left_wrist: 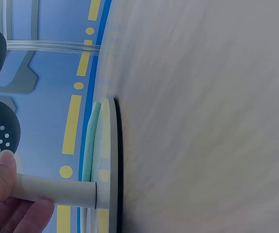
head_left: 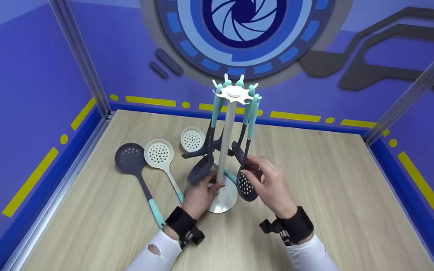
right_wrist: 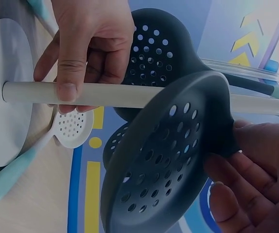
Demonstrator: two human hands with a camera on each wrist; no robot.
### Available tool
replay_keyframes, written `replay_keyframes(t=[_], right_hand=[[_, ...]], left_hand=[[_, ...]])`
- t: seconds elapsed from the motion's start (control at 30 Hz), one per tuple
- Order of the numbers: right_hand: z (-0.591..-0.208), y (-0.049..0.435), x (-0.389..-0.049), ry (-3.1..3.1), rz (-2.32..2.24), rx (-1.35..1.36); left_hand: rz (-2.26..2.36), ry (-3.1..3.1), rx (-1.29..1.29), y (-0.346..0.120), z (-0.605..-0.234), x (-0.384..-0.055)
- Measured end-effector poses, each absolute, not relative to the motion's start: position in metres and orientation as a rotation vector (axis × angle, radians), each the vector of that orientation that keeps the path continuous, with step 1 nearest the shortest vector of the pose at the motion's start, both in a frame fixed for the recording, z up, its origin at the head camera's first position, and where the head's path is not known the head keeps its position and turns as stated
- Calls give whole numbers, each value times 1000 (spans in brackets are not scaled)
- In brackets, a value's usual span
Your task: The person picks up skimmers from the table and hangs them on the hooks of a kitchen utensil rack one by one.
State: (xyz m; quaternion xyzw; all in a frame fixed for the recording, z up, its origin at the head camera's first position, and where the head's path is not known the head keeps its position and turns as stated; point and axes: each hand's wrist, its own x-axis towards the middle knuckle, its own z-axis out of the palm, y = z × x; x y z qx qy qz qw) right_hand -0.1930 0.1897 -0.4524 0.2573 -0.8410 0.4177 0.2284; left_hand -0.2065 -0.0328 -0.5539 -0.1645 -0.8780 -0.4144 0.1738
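Observation:
A white utensil rack stands on the table, with a round base, a slim pole and a hooked top. Low on that pole, just above the base, my left hand grips it between thumb and fingers. My right hand pinches the neck of a dark perforated skimmer whose teal handle reaches up to a hook. In the right wrist view the skimmer's holed bowl faces the camera. Other dark utensils, including a ladle-like one, hang around the pole.
Left of the rack lie a dark skimmer and a white skimmer, both teal-handled. Another white skimmer lies behind the rack, a teal handle passing beside the base. Printed panels enclose the table's back and sides.

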Motion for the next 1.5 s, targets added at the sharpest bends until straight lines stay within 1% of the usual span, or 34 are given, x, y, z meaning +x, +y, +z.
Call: replay_keyframes(t=[0.3, 0.53, 1.5], right_hand=[[-451, 188, -190, -2413, 1143, 664], [-452, 187, -191, -2397, 1129, 671], [-450, 188, -189, -2429, 1112, 643]], left_hand=[[-1190, -2491, -457, -33, -555, -207], [-1287, -2467, -489, -33, -554, -207], [-1268, -2467, -484, -33, -555, -207]])
